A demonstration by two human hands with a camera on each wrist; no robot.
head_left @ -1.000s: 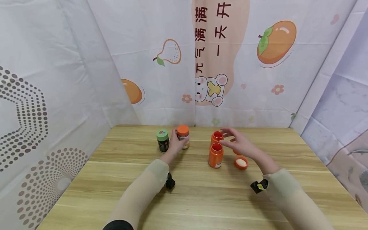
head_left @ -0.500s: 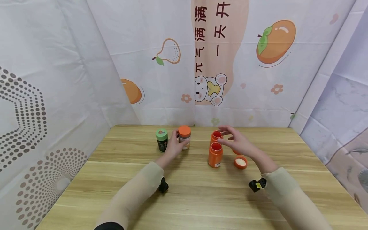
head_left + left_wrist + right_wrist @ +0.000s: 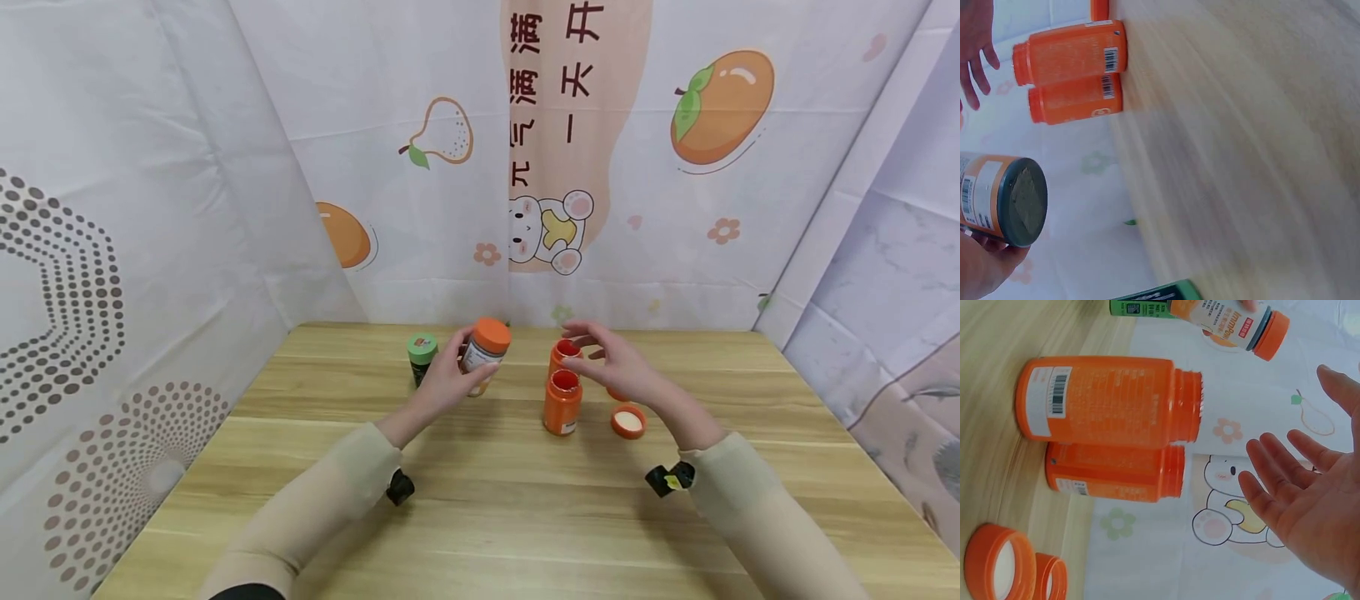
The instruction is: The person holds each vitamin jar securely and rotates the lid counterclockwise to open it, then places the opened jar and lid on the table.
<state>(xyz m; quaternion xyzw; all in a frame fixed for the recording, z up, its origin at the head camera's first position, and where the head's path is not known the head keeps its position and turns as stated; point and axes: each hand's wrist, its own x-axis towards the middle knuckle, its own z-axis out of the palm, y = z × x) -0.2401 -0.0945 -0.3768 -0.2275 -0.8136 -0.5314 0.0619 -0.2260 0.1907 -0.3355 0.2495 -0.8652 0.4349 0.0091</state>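
White cloth (image 3: 337,108) printed with fruit and flowers hangs along the far and left sides, with a marbled sheet (image 3: 873,275) at the right, probably to screen off the room behind. Within it lies a wood-grained table (image 3: 480,508), its seams running left to right, a flat footing for upright jars. A person reaches in from the near side in pale sleeves (image 3: 315,508). The right hand (image 3: 628,371) hovers beside the mouths of two orange jars, fingers parted and gripping nothing, seemingly poised near them without disturbing them. The left hand (image 3: 444,385) grips an orange-capped jar (image 3: 483,358) around its side, holding it above the table and tilted, cap leaning right; that sidelong hold leaves the cap uncovered. Right of centre, the near orange jar (image 3: 562,412) and far orange jar (image 3: 557,360) stand upright and lidless, one in front of the other, perhaps grouped because both are uncapped; whether they touch cannot be told. To the left, partly behind the left hand, a green-capped jar (image 3: 422,350) stands with its lid on, apart from the orange pair. Smallest are the loose caps at the right: the near cap (image 3: 628,422) lies with its pale inside upward, and the far cap (image 3: 1059,575), just beyond it, is mostly hidden by the right hand in the head view; both seem laid there to stay beside the jars they may fit.
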